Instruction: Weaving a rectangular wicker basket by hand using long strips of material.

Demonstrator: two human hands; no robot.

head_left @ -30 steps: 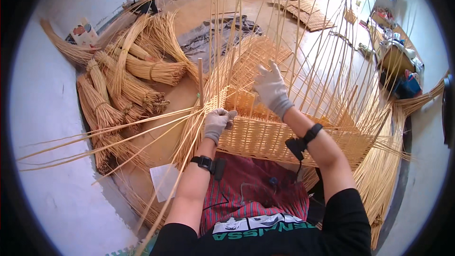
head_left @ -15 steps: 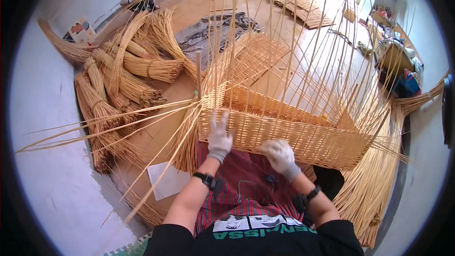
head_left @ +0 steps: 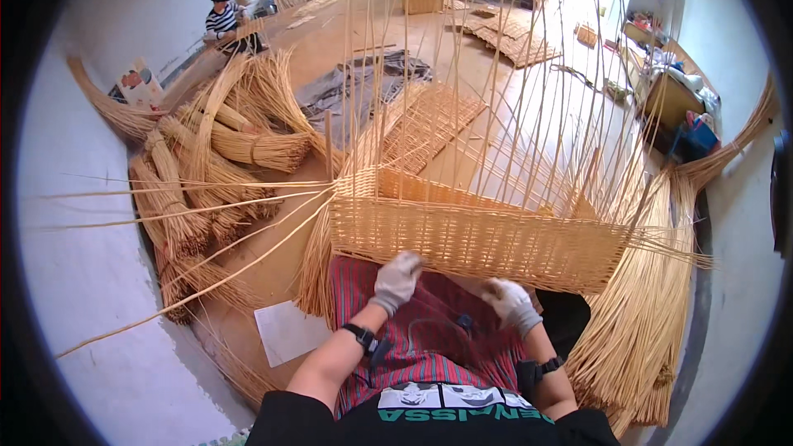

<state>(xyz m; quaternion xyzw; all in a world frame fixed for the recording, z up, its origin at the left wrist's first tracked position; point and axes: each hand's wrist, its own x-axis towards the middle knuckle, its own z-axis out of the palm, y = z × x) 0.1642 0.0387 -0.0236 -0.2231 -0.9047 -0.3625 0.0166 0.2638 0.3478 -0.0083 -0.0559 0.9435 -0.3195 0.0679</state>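
A long, half-woven wicker basket lies across my lap, tall upright stakes rising from its walls. Loose rods spread out leftward from its left corner. My left hand, in a pale work glove, is at the basket's lower front edge with its fingers curled in; whatever they hold is hidden. Just below that same edge, farther right, is my gloved right hand. Its fingers are bent and a little smeared, so its hold is unclear. A striped red cloth covers my lap beneath both hands.
Bundles of wicker rods are piled at the left; more loose rods lie at the right. A flat woven panel and a grey sheet are beyond the basket. Another person sits far left. White paper lies near my left arm.
My left hand has left the front wall, where its fingers were spread, and come down to the lower edge, fingers curled. My right hand has moved lower and slightly right. The view has shifted.
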